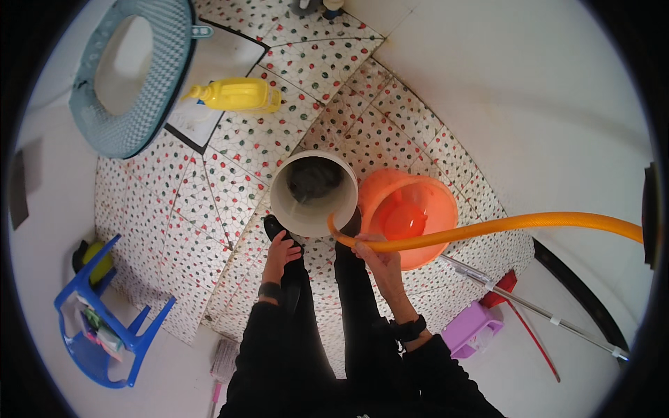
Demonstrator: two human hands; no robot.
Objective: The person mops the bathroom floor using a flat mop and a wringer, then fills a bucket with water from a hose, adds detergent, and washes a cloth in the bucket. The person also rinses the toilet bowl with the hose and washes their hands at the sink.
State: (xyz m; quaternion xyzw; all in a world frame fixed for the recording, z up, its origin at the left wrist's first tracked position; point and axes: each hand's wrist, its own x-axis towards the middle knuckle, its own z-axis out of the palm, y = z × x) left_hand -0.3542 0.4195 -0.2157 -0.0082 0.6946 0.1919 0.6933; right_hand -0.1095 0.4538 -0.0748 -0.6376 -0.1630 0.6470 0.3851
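orange hose point(488, 228) gripped by right hand point(380, 261), long axis running right, tip at white bucket point(313, 195); left hand point(281, 252) open, empty.

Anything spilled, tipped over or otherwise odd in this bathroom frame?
Yes. The yellow jug lies on its side on the tiled floor near the toilet. No spill is visible. The right hand holds the orange hose at the white bucket.

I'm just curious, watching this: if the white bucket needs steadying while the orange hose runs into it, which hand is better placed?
Probably the left hand: it is free and hangs just below the white bucket. The right hand is gripping the orange hose, whose end hooks over the bucket's rim.
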